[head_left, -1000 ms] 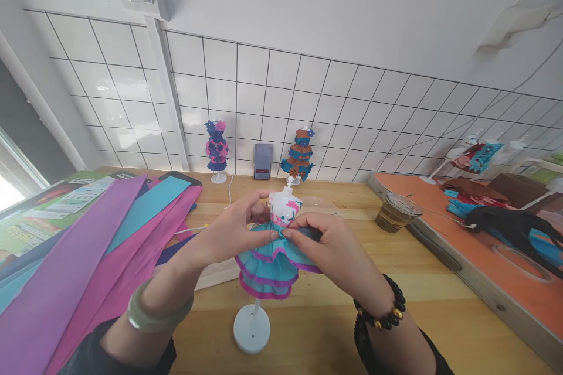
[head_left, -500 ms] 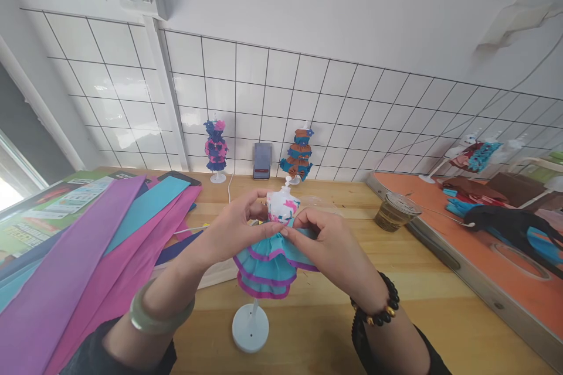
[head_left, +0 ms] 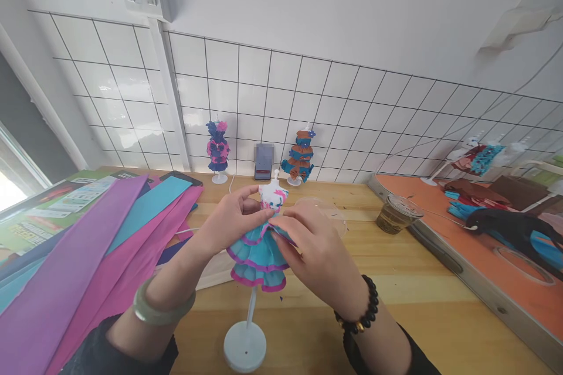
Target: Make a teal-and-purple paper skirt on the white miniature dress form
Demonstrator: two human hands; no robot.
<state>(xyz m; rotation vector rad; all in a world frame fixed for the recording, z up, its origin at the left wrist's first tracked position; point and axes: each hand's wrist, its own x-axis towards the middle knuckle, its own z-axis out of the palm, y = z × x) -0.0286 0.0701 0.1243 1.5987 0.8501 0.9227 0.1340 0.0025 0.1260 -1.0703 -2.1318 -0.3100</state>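
Observation:
A small white mannequin [head_left: 273, 194] with pink and blue marks on its bodice stands on a round white base [head_left: 245, 346]. It wears a ruffled turquoise skirt [head_left: 259, 254] with purple and pink edging. My left hand [head_left: 231, 217] is closed around the mannequin's left side, its thumb at the waist. From the right, my right hand [head_left: 313, 240] pinches turquoise fabric at the waist, fingers close to the left thumb. The fingers hide part of the waistband.
Purple, turquoise and pink sheets [head_left: 127, 240] lie at left. Two dressed mannequins [head_left: 217, 149] and a phone [head_left: 264, 161] stand by the tiled wall. At right are a lidded cup [head_left: 397, 214] and an orange surface [head_left: 466, 246] with dark fabric.
The mannequin has shifted slightly left and stands more upright, its base lower in view. My right hand has moved left and turned over the waist; the fabric held out to the right is now mostly covered.

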